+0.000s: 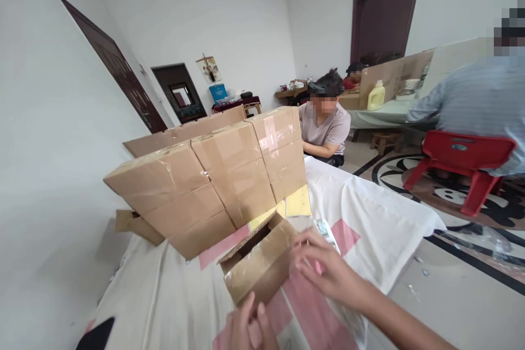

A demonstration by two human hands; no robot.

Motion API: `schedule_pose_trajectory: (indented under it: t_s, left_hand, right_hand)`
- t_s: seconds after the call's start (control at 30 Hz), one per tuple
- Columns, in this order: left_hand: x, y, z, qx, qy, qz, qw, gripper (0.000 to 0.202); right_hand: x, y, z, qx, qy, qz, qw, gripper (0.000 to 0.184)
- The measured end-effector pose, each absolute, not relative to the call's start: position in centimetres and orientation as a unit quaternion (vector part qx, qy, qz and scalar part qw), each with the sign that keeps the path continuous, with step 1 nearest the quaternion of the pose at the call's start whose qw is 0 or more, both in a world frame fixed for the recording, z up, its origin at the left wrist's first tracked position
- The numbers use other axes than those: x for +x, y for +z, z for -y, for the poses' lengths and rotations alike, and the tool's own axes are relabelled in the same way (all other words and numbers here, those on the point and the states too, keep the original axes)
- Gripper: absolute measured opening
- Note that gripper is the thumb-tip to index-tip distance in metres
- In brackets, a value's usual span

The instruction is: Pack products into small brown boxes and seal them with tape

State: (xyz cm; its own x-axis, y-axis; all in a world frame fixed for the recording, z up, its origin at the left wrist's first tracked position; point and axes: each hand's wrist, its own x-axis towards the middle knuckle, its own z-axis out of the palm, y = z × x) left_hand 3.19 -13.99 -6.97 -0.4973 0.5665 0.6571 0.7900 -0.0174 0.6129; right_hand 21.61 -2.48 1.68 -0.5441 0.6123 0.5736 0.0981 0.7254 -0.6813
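Observation:
A small cardboard box [257, 261] with clear tape on its side lies tilted on the cloth-covered table [164, 295], one flap open at its top. My right hand [324, 268] touches the box's right end with spread fingers. My left hand [248, 328] reaches up under the box's near lower corner, fingers together against it. Behind the box stands a stack of sealed cardboard boxes [213, 180], two rows high. A small tape dispenser [324, 228] lies just beyond my right hand.
A yellow sheet [297, 202] lies at the foot of the stack. A seated person [326, 126] works at the table's far end. Another person sits on a red chair [467, 161] at the right. The table edge drops to the floor at the right.

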Motion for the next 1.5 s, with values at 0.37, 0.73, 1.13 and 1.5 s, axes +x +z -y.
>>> schedule_pose_trajectory:
  t_s: [0.37, 0.73, 1.13, 1.5]
  left_hand:
    - [-0.3, -2.9, 9.4, -0.618, -0.144, 0.76, 0.142, 0.056]
    - [0.3, -4.3, 10.2, -0.61, -0.174, 0.758, 0.154, 0.053]
    - [0.9, -3.5, 10.3, -0.597, -0.193, 0.769, 0.12, 0.05]
    - [1.1, -3.2, 10.4, -0.597, -0.178, 0.773, 0.119, 0.051]
  right_hand:
    - [16.4, 3.8, -7.6, -0.18, 0.384, 0.862, 0.277, 0.013]
    - [12.8, 1.9, -9.1, -0.208, 0.29, 0.914, 0.193, 0.012]
    - [12.5, 1.9, -9.3, -0.178, 0.277, 0.934, 0.138, 0.006]
    - [12.3, 1.6, -9.0, -0.197, 0.265, 0.932, 0.146, 0.004]
